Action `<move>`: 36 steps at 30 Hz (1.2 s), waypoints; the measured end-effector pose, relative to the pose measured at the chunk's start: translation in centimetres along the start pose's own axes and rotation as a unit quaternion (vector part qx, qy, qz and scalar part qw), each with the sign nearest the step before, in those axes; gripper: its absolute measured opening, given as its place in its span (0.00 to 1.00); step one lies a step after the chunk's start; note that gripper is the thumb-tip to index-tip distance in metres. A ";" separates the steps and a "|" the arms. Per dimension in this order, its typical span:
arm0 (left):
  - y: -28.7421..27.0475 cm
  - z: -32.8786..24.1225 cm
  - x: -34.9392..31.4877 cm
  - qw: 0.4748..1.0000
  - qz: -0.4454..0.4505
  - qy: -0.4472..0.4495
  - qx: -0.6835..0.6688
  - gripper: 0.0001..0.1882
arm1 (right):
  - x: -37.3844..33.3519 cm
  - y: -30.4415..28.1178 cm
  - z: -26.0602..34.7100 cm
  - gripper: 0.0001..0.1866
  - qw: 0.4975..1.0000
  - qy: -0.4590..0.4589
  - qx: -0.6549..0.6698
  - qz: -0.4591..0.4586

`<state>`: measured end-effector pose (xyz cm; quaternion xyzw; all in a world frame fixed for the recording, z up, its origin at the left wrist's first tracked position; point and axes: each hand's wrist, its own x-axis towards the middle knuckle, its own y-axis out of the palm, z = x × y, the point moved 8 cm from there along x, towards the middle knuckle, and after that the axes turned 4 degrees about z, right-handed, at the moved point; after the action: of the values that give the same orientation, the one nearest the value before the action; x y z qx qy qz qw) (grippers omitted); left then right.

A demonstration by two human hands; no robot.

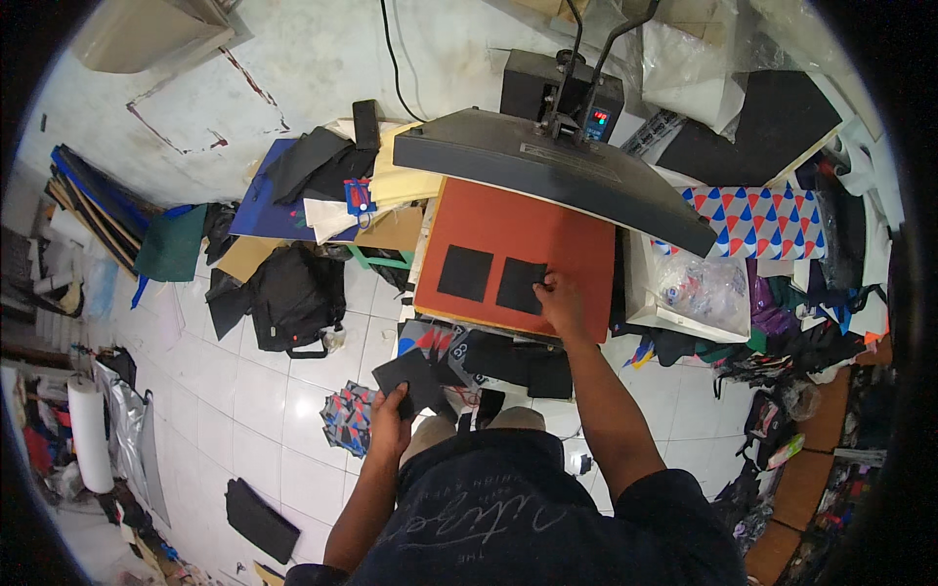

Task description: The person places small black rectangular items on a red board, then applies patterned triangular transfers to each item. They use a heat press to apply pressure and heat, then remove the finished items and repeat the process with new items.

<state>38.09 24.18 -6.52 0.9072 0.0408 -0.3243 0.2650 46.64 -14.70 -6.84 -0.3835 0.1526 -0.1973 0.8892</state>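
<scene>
Two black fabric-like squares lie side by side on the red-brown pad of a heat press (576,234), below its raised dark upper plate (547,161). My right hand (559,305) is at the right edge of the right-hand black square (518,284), its fingertips closed on that edge. The left-hand black square (465,272) lies flat, apart from it. Down near my lap, my left hand (391,415) grips a black piece (415,379) of similar look by its lower left edge. Whether it is one piece or a stack, I cannot tell.
A white box (684,327) with clear plastic stands right of the press. Patterned grey, red and blue pieces (347,418) lie left of my lap. A black bag (296,298) is on the tiled floor. Papers, dark sheets and a phone (365,124) lie left of the press.
</scene>
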 end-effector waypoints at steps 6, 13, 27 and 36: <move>3.8 -1.6 1.0 0.999 0.051 0.005 -0.002 0.14 | -1.3 -1.9 2.6 0.23 0.999 -0.006 -0.013 -0.029; 8.8 -1.2 0.6 0.992 0.116 -0.004 0.049 0.17 | -10.4 2.9 9.3 0.18 0.916 -0.041 0.296 0.269; 8.1 0.7 0.3 0.989 0.123 -0.007 0.086 0.10 | -14.9 2.3 7.7 0.18 0.928 -0.005 0.236 0.290; 0.1 2.7 -2.6 0.986 0.086 -0.112 0.092 0.12 | -21.4 8.7 4.3 0.19 0.899 0.010 0.264 0.350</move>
<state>34.50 23.00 -6.67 0.8859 -0.0974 -0.4021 0.2098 31.76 3.42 -7.93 -0.0543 0.2276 0.0897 0.9681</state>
